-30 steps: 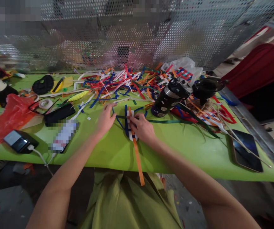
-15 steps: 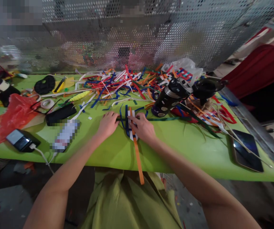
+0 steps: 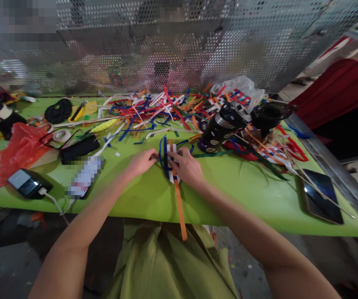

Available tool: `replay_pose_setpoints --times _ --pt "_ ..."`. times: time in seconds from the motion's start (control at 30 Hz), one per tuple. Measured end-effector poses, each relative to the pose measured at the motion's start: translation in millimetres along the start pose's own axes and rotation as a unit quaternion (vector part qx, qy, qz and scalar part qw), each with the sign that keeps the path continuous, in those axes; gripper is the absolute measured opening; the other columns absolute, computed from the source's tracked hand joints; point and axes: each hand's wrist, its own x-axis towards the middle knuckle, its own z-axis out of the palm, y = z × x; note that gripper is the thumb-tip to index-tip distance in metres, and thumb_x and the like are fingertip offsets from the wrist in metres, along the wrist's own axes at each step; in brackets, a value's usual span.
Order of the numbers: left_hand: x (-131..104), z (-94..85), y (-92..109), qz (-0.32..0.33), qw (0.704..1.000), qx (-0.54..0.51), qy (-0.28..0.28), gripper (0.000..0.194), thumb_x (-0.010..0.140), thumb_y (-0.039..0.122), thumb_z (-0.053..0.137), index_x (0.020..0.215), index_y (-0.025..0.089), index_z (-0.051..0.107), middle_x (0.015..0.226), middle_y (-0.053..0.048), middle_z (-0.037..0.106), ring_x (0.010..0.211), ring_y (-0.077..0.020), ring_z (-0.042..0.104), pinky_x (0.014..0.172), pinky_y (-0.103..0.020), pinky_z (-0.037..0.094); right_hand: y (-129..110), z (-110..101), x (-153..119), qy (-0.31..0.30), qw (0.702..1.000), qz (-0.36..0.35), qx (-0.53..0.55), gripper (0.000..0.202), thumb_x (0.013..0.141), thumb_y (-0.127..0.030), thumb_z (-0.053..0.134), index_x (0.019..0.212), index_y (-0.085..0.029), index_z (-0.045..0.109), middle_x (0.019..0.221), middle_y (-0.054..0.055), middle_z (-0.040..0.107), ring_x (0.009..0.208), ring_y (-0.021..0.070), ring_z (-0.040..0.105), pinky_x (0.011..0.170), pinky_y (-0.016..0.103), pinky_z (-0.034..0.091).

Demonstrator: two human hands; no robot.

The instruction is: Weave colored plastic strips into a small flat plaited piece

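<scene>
A small woven piece of flat strips (image 3: 171, 179) in white, blue and orange lies on the green tabletop before me. My right hand (image 3: 187, 165) presses and grips its right side with bent fingers. From the piece, a long orange strip (image 3: 179, 209) hangs toward me past the table edge. A dark green strip (image 3: 213, 154) runs out to the right, past my right hand. Just left of the weave, my left hand (image 3: 144, 161) is closed in a pinch beside the curved blue strips (image 3: 161, 151); what lies between its fingertips is hidden.
Beyond the weave lies a tangled heap of coloured strips (image 3: 163, 104). A black bottle (image 3: 217, 132) stands to the right, with a tablet (image 3: 322, 199) farther off. A phone (image 3: 87, 176), a black case (image 3: 79, 149) and a red plastic bag (image 3: 20, 147) lie left.
My left hand's fingers have drawn together into a pinch, with the wrist turned. The green strip has sagged slightly at the right. My right hand stays on the weave.
</scene>
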Motion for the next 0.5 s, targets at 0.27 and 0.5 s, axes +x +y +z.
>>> replay_pose_setpoints --times 0.27,0.5 --pt "-9 -17.3 -15 0.019 0.999 -0.008 -0.045 0.015 0.083 0.012 0.059 0.086 0.023 0.069 0.086 0.000 0.074 0.079 -0.0179 0.068 0.075 -0.028 0.052 0 0 0 -0.005 1.000 0.005 -0.001 0.039 0.096 -0.035 0.054 0.134 -0.032 0.064 0.124 0.011 0.056 0.094 0.0224 0.063 0.065 0.029 0.047" --pt "-36 -4.8 -2 0.047 0.984 0.148 0.091 0.014 0.092 0.016 0.056 0.105 0.020 0.061 0.114 -0.010 0.065 0.111 -0.0265 0.061 0.095 -0.040 0.050 5 0 0 -0.001 0.999 0.000 0.039 0.038 0.098 -0.032 0.047 0.132 -0.029 0.065 0.125 0.012 0.055 0.096 0.0231 0.063 0.071 0.032 0.051"
